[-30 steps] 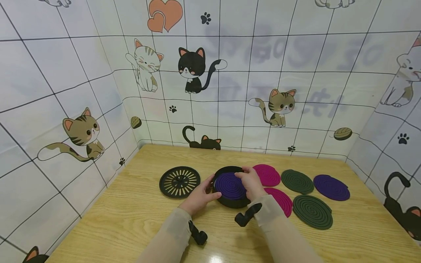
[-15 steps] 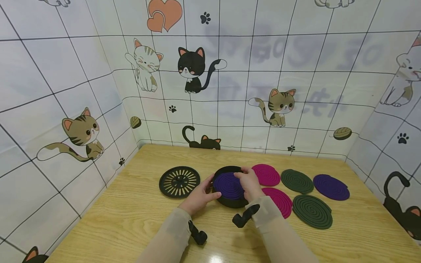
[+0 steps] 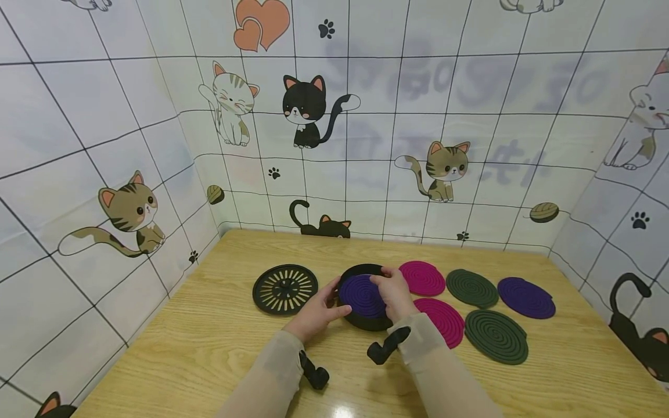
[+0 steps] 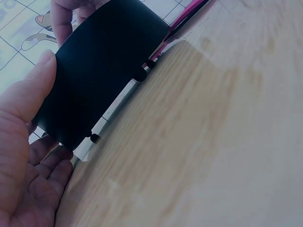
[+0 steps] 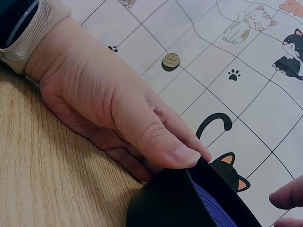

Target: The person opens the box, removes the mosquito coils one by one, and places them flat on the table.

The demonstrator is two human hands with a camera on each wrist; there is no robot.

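Observation:
A black round mosquito coil holder (image 3: 360,323) stands on the table between my hands, with a purple mosquito coil (image 3: 360,296) lying flat inside. My left hand (image 3: 317,313) grips the holder's left side. In the left wrist view its thumb (image 4: 40,80) lies against the black wall, and the other fingers are lower, around the side. My right hand (image 3: 395,294) holds the far right rim. The right wrist view shows its thumb (image 5: 165,146) on the rim and the fingers along the outside; part of the coil's right edge is hidden behind this hand in the head view.
Left of the holder lies a black slotted lid (image 3: 285,289). To the right are two pink coils (image 3: 422,278), two green coils (image 3: 496,337) and another purple coil (image 3: 526,298), all flat on the wooden table (image 3: 209,348). A cat-print sheet (image 3: 366,191) rises behind.
My right hand has shifted slightly left along the holder, and the purple coil inside sits a little further left. The left hand stays in place.

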